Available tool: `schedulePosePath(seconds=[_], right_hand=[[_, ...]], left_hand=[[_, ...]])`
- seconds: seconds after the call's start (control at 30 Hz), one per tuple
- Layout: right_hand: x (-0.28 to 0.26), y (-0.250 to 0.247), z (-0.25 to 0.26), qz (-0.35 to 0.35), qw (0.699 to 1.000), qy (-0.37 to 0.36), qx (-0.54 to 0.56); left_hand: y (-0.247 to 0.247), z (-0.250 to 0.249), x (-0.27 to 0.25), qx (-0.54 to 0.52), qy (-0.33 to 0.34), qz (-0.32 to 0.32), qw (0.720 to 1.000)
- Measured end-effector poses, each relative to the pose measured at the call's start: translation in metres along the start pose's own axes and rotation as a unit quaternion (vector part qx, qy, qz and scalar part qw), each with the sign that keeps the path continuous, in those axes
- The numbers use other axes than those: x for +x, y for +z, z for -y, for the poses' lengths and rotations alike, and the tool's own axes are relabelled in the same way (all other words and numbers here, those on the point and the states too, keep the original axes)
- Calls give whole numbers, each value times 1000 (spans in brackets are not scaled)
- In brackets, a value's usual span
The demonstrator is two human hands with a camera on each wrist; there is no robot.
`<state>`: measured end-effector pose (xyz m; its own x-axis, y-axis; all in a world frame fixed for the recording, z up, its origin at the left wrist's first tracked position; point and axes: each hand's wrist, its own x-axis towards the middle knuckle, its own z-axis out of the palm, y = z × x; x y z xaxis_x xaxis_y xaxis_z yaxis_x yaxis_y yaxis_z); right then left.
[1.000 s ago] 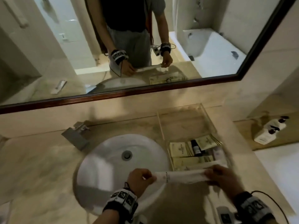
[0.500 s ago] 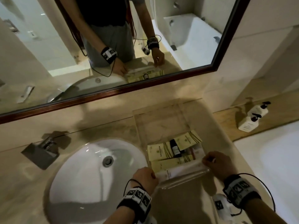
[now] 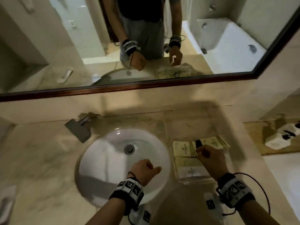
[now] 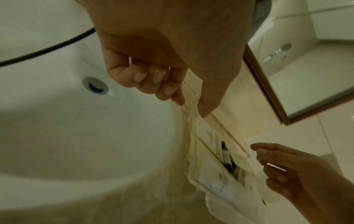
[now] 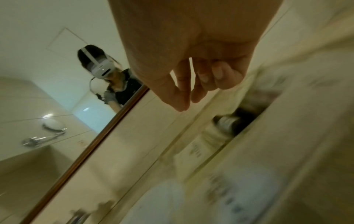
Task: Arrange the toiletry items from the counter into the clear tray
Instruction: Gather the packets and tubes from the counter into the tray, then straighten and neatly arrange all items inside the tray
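The clear tray [image 3: 186, 125] stands on the counter right of the sink. Its near half holds cream packets [image 3: 183, 147], a small dark-capped bottle [image 3: 198, 143] and a long white packet [image 3: 191, 172] lying at the near end. My right hand [image 3: 198, 151] hovers over the packets just short of the bottle, fingers loose and holding nothing; the right wrist view shows the hand [image 5: 189, 101] empty above the blurred bottle [image 5: 229, 122]. My left hand [image 3: 154, 168] hangs over the basin, fingers loosely curled, thumb out. The left wrist view shows this hand [image 4: 189, 103] empty.
The white basin [image 3: 113, 159] fills the counter's middle, with a grey faucet [image 3: 79, 129] behind it. A wood-framed mirror [image 3: 146, 88] runs along the back wall. White pump bottles [image 3: 282, 137] stand on a lower ledge at the right. The tray's far half is bare.
Both hands have let go of the long white packet, which now lies at the tray's near end. The left hand drew back over the basin; the right hand moved toward the small bottle.
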<state>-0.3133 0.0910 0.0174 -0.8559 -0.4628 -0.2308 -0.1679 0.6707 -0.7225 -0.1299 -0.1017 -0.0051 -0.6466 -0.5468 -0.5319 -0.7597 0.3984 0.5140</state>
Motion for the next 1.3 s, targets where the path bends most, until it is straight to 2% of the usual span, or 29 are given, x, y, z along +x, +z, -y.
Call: schedulePosePath(seconds=[0.2,0.47,0.6,0.73,0.97,1.17,1.3], right_hand=[[-10,124,96,156,979,-130,-26],[-78,313,220,347,900,-254,-71],[-116,388,264,402,871,-267,-91],[-142,455,306,436,844,-269,-157],[-163,537,353,462,813,-273,-224],[-159,569,361,452,833,-227,-223],[-146,560,351,446,838,-214,-231]], left_hand=[[-64,106,-37,-86,-115,-113,983],[-134,292,-122,-185,-266,-221,920],[-159,367,-148,-194,-325,-243,893],[-185,429,-155,-195,-347,-270,876],[-209,480,-137,-160,-336,-199,907],[-205,483,-119,-125,-278,-136,943],[-200,479,-115,-130,-212,-128,960]])
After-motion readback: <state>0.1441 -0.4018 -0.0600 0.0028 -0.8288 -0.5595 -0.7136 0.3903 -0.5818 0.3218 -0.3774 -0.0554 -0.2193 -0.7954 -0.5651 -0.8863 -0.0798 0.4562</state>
